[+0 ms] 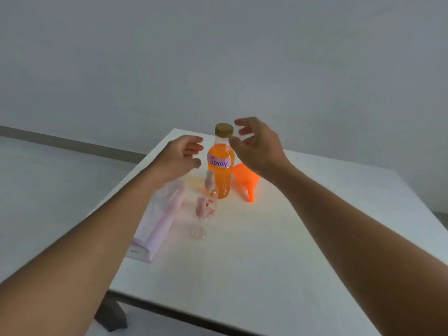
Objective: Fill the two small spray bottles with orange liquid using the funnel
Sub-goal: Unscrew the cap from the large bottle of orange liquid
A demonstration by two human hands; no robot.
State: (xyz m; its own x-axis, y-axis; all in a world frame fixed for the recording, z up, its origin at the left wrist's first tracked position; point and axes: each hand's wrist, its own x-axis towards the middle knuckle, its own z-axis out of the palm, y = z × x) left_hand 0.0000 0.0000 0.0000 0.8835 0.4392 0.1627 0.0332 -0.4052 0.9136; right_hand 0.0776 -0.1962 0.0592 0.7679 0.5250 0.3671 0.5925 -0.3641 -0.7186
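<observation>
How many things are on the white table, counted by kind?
Large bottle of orange liquid: 1
Small spray bottles: 2 (one, other)
Orange funnel: 1
Folded pink-and-white cloth: 1
Total: 5

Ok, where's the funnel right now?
In the head view, the funnel lies on the table, just right of the orange bottle, under the right hand.
</observation>
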